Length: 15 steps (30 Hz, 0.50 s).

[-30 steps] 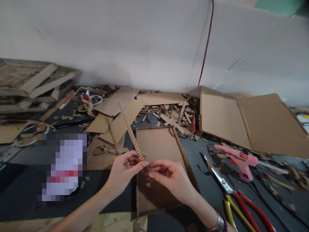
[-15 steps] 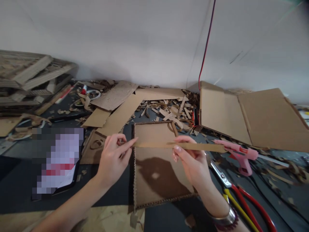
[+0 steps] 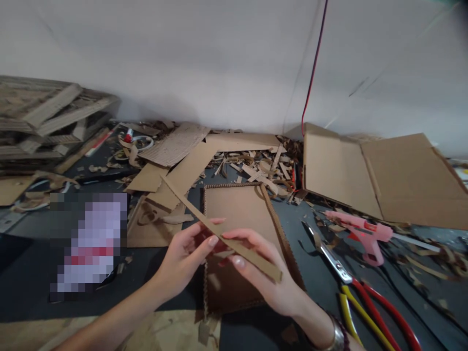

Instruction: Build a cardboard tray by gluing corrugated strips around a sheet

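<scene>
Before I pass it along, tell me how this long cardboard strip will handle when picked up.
The cardboard strip is probably light for its length, since the left hand and right hand hold it easily. It seems fairly stiff lengthwise, as its free end stands out without visible sag. Being narrow, it could still crease if bent sharply.

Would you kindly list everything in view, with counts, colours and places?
Narrow brown cardboard strip: one, brown, between both hands.
Rectangular corrugated cardboard panel: one, brown, beneath the hands.
Folded cardboard sheet: one, brown, far right.
Hot glue gun: one, pink, right of the panel.
Long-handled pliers: one, red and yellow grips, lower right.
Cardboard scraps: many, brown, behind the panel.
Stacked cardboard lattice: one, brown, far left.
Wire: one, red, on white wall.
Pixelated patch: one, mauve and red, left.
Left hand: one, gripping strip.
Right hand: one, gripping strip, silver bangle.
</scene>
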Available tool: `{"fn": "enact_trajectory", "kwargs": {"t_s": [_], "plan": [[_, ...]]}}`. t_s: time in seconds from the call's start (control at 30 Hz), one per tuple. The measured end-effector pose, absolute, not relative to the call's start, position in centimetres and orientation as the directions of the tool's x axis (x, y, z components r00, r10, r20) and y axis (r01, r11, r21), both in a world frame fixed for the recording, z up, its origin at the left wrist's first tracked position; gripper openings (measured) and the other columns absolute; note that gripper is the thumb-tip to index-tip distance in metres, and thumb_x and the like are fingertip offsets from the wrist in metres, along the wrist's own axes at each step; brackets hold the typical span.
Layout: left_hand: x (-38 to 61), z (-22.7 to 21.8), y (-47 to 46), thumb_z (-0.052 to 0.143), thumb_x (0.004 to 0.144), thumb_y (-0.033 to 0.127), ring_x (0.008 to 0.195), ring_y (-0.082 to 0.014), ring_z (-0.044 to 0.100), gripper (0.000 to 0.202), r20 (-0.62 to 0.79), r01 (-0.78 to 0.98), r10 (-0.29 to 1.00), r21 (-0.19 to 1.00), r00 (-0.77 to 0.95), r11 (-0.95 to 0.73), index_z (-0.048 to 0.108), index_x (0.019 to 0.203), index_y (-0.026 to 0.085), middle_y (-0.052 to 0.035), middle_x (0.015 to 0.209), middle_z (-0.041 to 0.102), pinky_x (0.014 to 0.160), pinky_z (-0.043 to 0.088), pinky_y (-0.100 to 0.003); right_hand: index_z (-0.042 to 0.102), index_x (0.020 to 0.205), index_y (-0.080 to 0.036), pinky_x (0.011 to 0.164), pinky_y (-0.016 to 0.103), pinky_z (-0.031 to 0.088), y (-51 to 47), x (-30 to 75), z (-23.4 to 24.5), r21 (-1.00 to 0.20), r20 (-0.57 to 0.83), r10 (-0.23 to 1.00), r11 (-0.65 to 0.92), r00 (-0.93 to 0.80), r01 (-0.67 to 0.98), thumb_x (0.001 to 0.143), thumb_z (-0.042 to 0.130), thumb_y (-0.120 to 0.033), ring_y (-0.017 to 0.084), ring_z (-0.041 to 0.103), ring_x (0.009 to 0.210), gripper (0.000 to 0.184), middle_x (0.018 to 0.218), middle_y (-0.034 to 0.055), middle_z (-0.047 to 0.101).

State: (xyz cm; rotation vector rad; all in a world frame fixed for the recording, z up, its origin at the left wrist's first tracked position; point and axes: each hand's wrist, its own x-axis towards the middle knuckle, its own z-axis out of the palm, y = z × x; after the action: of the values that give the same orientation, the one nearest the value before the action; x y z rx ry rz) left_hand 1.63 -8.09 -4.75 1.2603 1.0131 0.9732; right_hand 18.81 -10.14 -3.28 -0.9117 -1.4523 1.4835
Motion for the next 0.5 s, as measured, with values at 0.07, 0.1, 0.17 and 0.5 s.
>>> {"fn": "enact_trajectory", "kwargs": {"t_s": [0.07,0.1,0.17,0.5], "plan": [[1.7,-4.7,-7.8,0.061,0.073,0.04,0.044,-0.0064,0.042,0.029,-0.152,-0.097,0.966,0.98,0.208,0.175,0.06,0.089,0.015,0.003,0.054,0.053,0.04,0.033,-0.016,0.056,0.111,-0.025,0.083,0.03,0.051,-10.1,18.4,-3.3,-0.997,0.078,0.918,0.07,-0.389,-0.035,0.079,0.058,-0.02,0.016,0.061,0.093,0.032,0.101,0.0028,0.065],[1.7,-4.7,-7.6,0.063,0.071,0.04,0.044,-0.0062,0.043,0.029,-0.173,-0.141,0.97,0.97,0.171,0.198,0.06,0.086,0.015,0.0035,0.053,0.052,0.04,0.033,-0.015,0.058,0.11,-0.025,0.083,0.03,0.051,-10.0,18.3,-3.4,-0.997,0.08,0.924,0.068,-0.375,-0.045,0.076,0.06,-0.019,0.016,0.061,0.094,0.034,0.101,0.0024,0.066],[1.7,-4.5,-7.0,0.065,0.069,0.04,0.045,-0.0061,0.045,0.027,-0.179,-0.243,0.979,0.95,0.099,0.198,0.058,0.081,0.016,0.0041,0.053,0.052,0.04,0.033,-0.014,0.061,0.104,-0.024,0.078,0.029,0.053,-9.6,18.2,-3.6,-0.995,0.04,0.954,0.01,-0.298,-0.1,0.071,0.065,-0.019,0.016,0.063,0.088,0.034,0.096,0.0021,0.067],[2.0,-4.2,-7.1,0.067,0.067,0.041,0.043,-0.0068,0.047,0.031,-0.196,-0.294,0.964,0.925,0.18,0.243,0.054,0.081,0.016,0.0037,0.055,0.054,0.037,0.035,-0.015,0.071,0.086,-0.022,0.06,0.029,0.054,-9.3,18.2,-4.2,-0.983,0.091,0.993,0.102,-0.078,0.151,0.073,0.063,-0.023,0.018,0.066,0.067,0.016,0.078,0.0043,0.072]]}}
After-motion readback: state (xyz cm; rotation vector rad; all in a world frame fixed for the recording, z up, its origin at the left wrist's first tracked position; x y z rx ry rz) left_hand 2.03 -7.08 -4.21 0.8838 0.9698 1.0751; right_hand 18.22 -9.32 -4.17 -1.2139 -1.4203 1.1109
